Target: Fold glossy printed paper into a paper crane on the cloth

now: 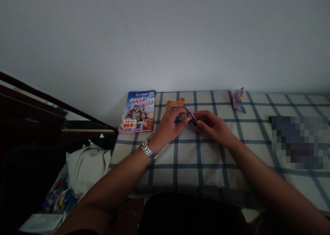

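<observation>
- The person's left hand (170, 121) is reaching in from the left, thumb and forefinger closing together and pinching the upper end of a folded paper strip (191, 116), apparently to anchor that end.
- The right hand (211, 125) is coming in from the other side, its fingers curled and pressed together on the strip's lower end, so the two hands are bracing the paper between them.
- The folded paper strip is hanging in the air just above the checked cloth (196, 159), tilted between the fingertips and touching nothing else. It is narrow, glossy and multicoloured, with creases along its length, though the fingers are hiding much of it.
- Both forearms are resting low and angled inward, which seems to be steadying the fingertips for such small work.
- A steel link watch (148, 149) is sitting on the left wrist, well clear of the paper.
- A paper crane (238, 101) in a similar print is standing near the wall at the far edge of the cloth, apparently set out of the way of the hands.
- A travel brochure (136, 112) is lying at the far left corner, with an orange paper cut-out (176, 101) just beyond the left hand.
- A pixelated patch (299, 142) is covering something on the right of the cloth.
</observation>
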